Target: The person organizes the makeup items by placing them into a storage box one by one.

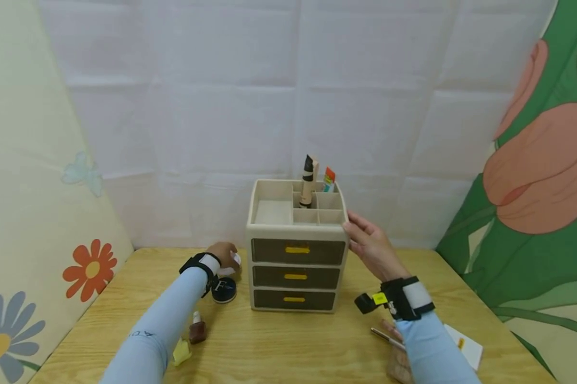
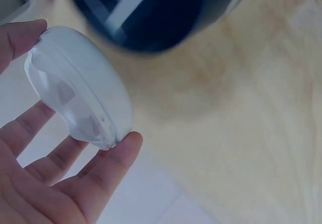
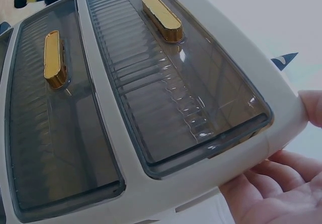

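Note:
A cream organizer point(image 1: 295, 232) with three dark see-through drawers and gold handles stands upright on the wooden table. At its upper right corner, my right hand point(image 1: 372, 249) grips the edge, thumb at the front and fingers along the side. The right wrist view shows this hand point(image 3: 282, 186) beside the top drawer point(image 3: 176, 78). Left of the organizer, my left hand point(image 1: 223, 255) holds a glossy white oval case point(image 2: 95, 78) by its rim, between thumb and fingertips, its hollowed side toward the palm. Just in front is a round jar with a dark lid point(image 1: 224, 289) bearing a letter F.
A beige tube with a black cap point(image 1: 307, 186) and an orange-topped tube point(image 1: 329, 180) stand in the organizer's top compartments. A brown bottle point(image 1: 197, 332) and a yellow item point(image 1: 182, 352) lie front left. Front right are a silver pen-like stick point(image 1: 388, 339) and a white card point(image 1: 468, 349).

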`<state>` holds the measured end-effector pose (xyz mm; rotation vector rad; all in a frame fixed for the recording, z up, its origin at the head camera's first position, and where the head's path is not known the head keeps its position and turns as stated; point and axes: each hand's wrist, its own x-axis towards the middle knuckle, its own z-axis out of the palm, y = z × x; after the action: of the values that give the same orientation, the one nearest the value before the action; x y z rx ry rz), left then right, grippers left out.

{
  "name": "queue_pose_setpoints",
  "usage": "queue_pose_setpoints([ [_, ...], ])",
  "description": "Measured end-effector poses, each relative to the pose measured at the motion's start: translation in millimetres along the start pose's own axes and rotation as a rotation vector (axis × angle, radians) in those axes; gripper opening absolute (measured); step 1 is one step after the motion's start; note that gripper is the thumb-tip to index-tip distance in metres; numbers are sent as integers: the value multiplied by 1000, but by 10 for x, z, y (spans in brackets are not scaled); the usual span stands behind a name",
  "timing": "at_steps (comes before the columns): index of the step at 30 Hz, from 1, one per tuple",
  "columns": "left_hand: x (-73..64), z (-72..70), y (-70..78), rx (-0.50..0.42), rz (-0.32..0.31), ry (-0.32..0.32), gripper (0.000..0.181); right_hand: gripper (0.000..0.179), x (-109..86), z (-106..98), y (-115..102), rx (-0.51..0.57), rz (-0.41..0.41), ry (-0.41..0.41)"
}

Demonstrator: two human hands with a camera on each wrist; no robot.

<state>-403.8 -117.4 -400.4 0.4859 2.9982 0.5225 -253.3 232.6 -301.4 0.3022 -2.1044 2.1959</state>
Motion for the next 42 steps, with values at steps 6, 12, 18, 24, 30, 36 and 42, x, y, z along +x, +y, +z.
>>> queue_pose_setpoints([
  [6,-74,-339,-4,-16,44,8,54,63,-10,-6,27,21,-9,-16],
  [12,-228,-814,109,45,86,-19,57,64,-14,-21,45,21,-8,-22],
  [18,-399,-1236,241,57,146,-62,60,64,-19,-53,35,28,-20,-31],
  [24,-579,-1651,440,70,202,-102,60,65,-8,-77,8,17,-11,-30],
  [30,-722,-2107,730,73,225,-118,58,64,-13,-77,-24,18,7,-20],
  [36,-822,-2480,1093,71,252,-137,58,64,-6,-47,-26,34,15,-13],
  [42,-761,-2597,1411,97,291,-170,58,64,8,-14,-1,47,16,-12],
])
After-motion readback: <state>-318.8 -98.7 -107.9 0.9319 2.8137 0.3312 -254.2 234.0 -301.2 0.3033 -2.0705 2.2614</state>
